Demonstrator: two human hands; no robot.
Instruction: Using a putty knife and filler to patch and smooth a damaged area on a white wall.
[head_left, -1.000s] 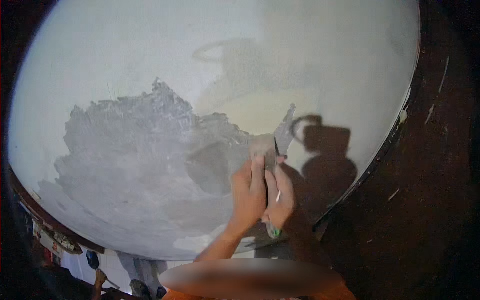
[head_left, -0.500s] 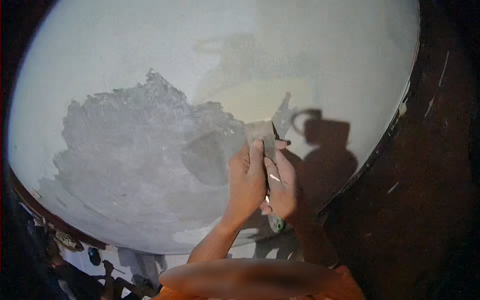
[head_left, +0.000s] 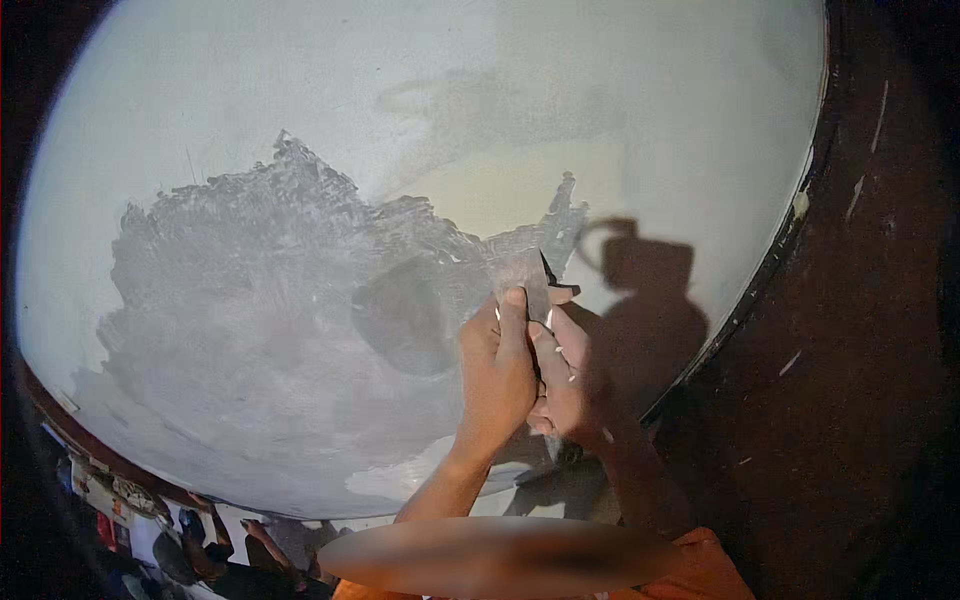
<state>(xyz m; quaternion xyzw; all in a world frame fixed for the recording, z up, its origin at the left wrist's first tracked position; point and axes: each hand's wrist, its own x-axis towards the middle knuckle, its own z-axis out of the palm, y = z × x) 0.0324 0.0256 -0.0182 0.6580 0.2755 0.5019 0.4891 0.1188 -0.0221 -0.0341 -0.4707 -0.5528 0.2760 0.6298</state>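
A wide-bladed putty knife (head_left: 522, 270) lies with its flat blade against a pale wall surface (head_left: 700, 120). My left hand (head_left: 498, 365) is closed on it, the thumb pressing on the blade. Beside it, my right hand (head_left: 565, 375) wraps round the lower part, one fingertip sticking out past the blade's right side. Most of the handle is hidden by my hands. To the left spreads a large rough-edged grey patch (head_left: 230, 300), which reaches under the blade and up in a narrow streak on the right. A cream-coloured area (head_left: 510, 185) shows just above the blade.
Dark shadows (head_left: 650, 310) fall on the wall right of my hands. The pale surface ends in a curved dark border (head_left: 745, 310), with brown ground (head_left: 800, 430) beyond. At the lower left another person (head_left: 205, 560) is partly visible.
The putty knife has come slightly down from the cream area. Grey now joins the left patch to the right streak above the blade. The view and the person at lower left have shifted.
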